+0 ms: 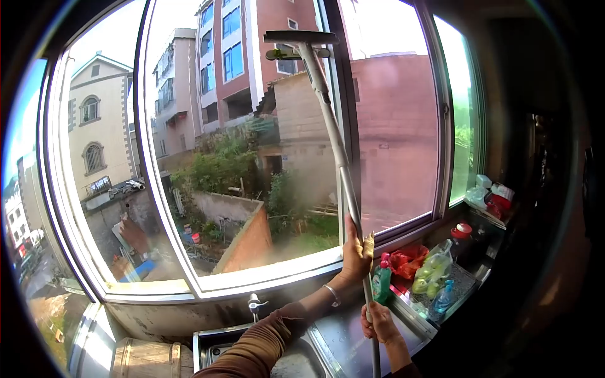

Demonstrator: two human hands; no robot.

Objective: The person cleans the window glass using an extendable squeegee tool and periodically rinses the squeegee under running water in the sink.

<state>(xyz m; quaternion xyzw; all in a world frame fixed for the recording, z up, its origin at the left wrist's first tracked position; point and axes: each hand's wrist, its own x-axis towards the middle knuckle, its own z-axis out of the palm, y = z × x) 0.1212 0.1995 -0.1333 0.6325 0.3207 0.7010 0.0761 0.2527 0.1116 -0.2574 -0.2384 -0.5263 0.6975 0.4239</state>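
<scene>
A long-handled window squeegee (pixel 333 135) stands tilted in front of the window, its head against or close to the glass near the top of the middle pane. My left hand (pixel 357 255), with a bracelet at the wrist, is closed around the pole at about sill height. Lower down, my right hand (pixel 380 327) grips the same pole near the bottom of the view. The window pane (pixel 239 157) beside the pole looks hazy in its lower part. The pole's lower end runs out of view.
Below the sill are a metal sink (pixel 287 359) and a white tap (pixel 254 305). On the right counter stand a green bottle (pixel 382 280), a red bag (pixel 409 259), a clear bag of green fruit (pixel 432 271) and a blue pump bottle (pixel 443 299). A wooden barrel (pixel 148 359) sits lower left.
</scene>
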